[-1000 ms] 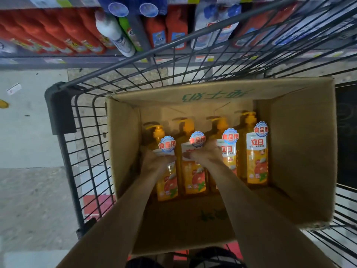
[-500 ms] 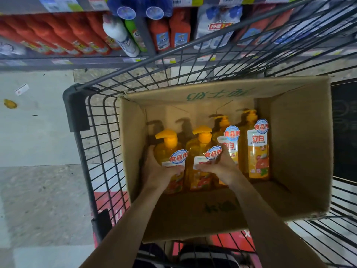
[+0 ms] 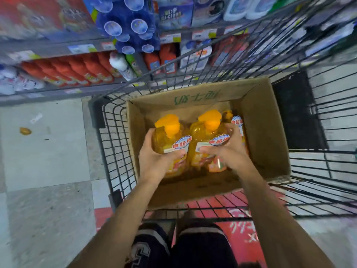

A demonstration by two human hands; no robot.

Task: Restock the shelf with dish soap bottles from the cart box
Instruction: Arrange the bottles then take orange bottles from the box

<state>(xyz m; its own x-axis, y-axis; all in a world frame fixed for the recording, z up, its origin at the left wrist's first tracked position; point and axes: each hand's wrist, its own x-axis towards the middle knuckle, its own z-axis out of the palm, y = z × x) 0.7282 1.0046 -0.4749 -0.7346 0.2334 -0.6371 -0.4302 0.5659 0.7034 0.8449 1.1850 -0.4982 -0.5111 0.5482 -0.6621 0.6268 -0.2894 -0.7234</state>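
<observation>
Two orange dish soap bottles with yellow pump tops are raised above the open cardboard box (image 3: 264, 120) in the wire cart (image 3: 114, 144). My left hand (image 3: 154, 161) grips the left bottle (image 3: 166, 140) around its body. My right hand (image 3: 229, 151) grips the right bottle (image 3: 204, 136) the same way. Another bottle (image 3: 236, 122) stands in the box behind my right hand, mostly hidden. The shelf (image 3: 63, 89) runs across the top of the view.
The shelf holds rows of red bottles (image 3: 77, 70), a white bottle (image 3: 121, 66) and a blue wrapped pack (image 3: 129, 28). The cart's wire walls surround the box. Tiled floor lies to the left, with a small scrap (image 3: 25, 130) on it. My legs show below the cart.
Both hands have lifted their bottles up out of the row in the box toward me. The camera has tilted up, showing more of the shelf.
</observation>
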